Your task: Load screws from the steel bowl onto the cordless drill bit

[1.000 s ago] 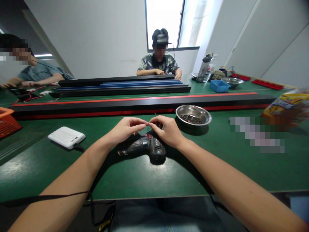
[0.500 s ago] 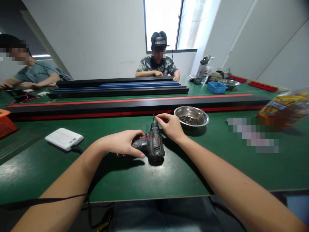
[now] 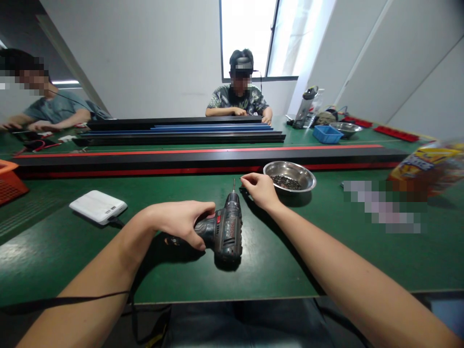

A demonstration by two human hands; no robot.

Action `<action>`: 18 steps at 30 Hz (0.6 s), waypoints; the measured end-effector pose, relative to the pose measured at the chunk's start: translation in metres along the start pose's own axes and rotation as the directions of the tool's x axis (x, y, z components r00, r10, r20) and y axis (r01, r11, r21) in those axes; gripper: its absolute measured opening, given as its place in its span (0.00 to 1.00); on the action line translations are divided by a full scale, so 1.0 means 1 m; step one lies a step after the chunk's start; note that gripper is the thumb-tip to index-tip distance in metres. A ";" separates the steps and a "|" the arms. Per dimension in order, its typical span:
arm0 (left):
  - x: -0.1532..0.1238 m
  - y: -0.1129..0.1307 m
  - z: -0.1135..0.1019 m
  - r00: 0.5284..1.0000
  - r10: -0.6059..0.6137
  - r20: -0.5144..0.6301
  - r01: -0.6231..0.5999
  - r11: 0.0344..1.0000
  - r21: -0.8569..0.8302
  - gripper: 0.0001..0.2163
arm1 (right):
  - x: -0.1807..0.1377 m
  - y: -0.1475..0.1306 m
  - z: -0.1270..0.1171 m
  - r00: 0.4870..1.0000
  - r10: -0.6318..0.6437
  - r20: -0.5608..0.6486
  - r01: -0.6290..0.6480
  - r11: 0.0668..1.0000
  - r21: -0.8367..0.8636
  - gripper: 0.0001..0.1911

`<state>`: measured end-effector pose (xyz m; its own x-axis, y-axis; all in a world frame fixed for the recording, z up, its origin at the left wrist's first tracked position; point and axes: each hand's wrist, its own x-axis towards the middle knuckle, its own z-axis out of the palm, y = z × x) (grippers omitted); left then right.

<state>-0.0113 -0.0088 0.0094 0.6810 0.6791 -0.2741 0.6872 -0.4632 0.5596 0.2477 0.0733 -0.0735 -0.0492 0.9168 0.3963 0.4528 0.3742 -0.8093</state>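
Note:
My left hand (image 3: pixel 179 220) is wrapped around the grip of a black cordless drill (image 3: pixel 229 234), which lies on its side just over or on the green table. Its thin bit (image 3: pixel 234 185) points away from me. Close to the right of the bit tip, my right hand (image 3: pixel 261 191) has thumb and forefinger pinched together, apart from the bit. Whatever may be between those fingertips is too small to make out. Behind the right hand stands a steel bowl (image 3: pixel 308 182) with many small dark screws (image 3: pixel 286 182) in it.
A long black and red profile (image 3: pixel 203 159) crosses the table (image 3: pixel 275 266), with more black and blue strips (image 3: pixel 213 128) behind. A white power bank (image 3: pixel 97 207) and orange basket (image 3: pixel 10 183) are left; a snack bag (image 3: pixel 427 166) is right. Two people (image 3: pixel 237 99) sit beyond.
The drill in my left hand has come back towards me and slightly left. My right hand has shifted right, so its fingertips have parted from the bit.

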 end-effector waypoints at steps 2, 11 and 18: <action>0.000 0.000 0.000 1.000 -0.003 0.010 0.003 1.000 0.002 0.31 | 0.000 0.000 0.001 1.000 -0.005 0.010 0.005 0.999 -0.050 0.06; 0.003 0.006 -0.004 0.981 -0.048 0.187 0.040 0.998 0.046 0.32 | 0.001 0.001 0.005 0.999 0.037 0.037 -0.028 0.976 -0.216 0.06; 0.004 0.005 -0.003 0.979 -0.046 0.197 0.039 0.998 0.042 0.34 | 0.002 0.001 0.003 0.996 0.047 0.070 -0.030 0.975 -0.221 0.07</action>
<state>-0.0065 -0.0065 0.0137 0.6848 0.5745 -0.4483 0.7232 -0.4602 0.5150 0.2452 0.0763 -0.0753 -0.0903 0.9409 0.3263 0.6397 0.3059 -0.7051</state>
